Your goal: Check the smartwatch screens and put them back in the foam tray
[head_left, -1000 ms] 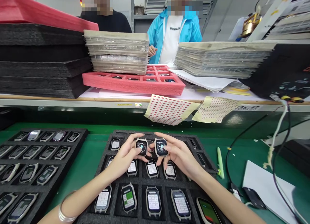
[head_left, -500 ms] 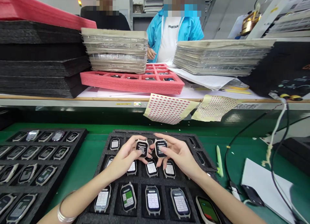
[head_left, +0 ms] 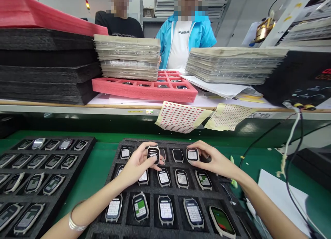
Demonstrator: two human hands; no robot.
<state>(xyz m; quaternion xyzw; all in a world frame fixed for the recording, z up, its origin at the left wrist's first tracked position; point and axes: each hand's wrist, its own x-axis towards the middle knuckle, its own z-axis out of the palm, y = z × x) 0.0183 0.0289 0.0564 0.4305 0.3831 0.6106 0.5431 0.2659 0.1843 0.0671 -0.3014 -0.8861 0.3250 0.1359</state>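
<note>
A black foam tray [head_left: 117, 163] on the green mat holds several smartwatch bodies, most with lit screens. My left hand [head_left: 134, 166] holds one watch [head_left: 153, 153] lifted above the tray's back rows, its dark screen facing me. My right hand [head_left: 216, 161] reaches to the back row further right, and its fingertips grip a lit watch [head_left: 192, 154] at its slot. Between my hands a dark-screened watch [head_left: 178, 155] lies in a back-row slot. A silver bangle [head_left: 74, 225] is on my left wrist.
A second black tray [head_left: 86, 144] of watches lies to the left. On the raised shelf sit a pink foam tray [head_left: 144, 90], black foam stacks [head_left: 43, 66] and blister-pack piles [head_left: 232, 65]. Sticker sheets [head_left: 181, 116] hang from its edge. Cables [head_left: 292, 142] and paper [head_left: 279, 194] lie right. Two people stand behind.
My right hand moved right, away from my left. The watch it held now lies in a back-row slot, and it grips another watch. My left hand still holds its watch.
</note>
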